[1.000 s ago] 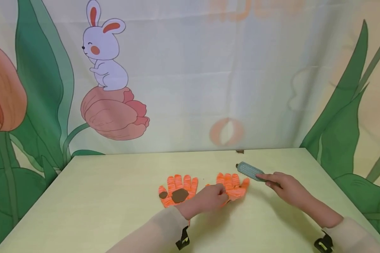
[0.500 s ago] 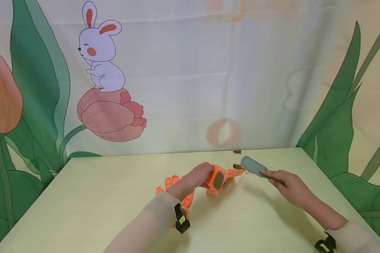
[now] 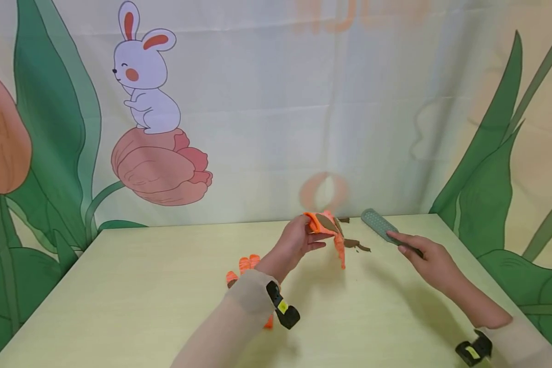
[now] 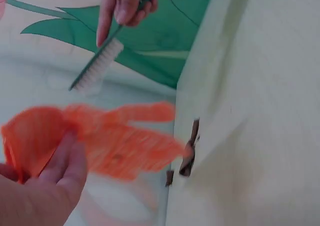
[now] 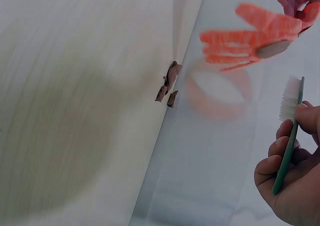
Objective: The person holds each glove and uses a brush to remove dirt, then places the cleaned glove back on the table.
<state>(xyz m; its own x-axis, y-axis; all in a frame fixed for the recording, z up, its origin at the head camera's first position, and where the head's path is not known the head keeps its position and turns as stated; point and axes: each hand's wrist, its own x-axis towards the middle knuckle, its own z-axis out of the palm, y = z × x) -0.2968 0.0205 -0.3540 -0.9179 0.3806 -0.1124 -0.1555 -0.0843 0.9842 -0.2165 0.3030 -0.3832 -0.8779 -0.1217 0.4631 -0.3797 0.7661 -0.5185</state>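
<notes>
A pale cloth backdrop [image 3: 267, 102] fills the room behind, printed with tall green leaves [image 3: 487, 153] at the right, a pinkish tulip [image 3: 158, 171] and, sitting on it, a white rabbit [image 3: 154, 110]. Against its foot runs the counter [image 3: 142, 296], pale yellow with faint streaks of grain and soft shadows beneath the arms. The left hand [image 3: 295, 241] is raised over the far half, its fingers pinching the cuff of an orange glove [image 4: 117, 146] with brown patches, which hangs in the air above the surface. A second orange glove [image 3: 245, 264] lies on the counter, partly hidden by the left sleeve [image 3: 232, 322]. The right hand [image 3: 431, 263] has its fingers wrapped round the handle of a green brush [image 3: 378, 225] with white bristles, held apart from the raised glove. Smallest are brown scraps [image 3: 352, 243] on the counter near its far edge.
</notes>
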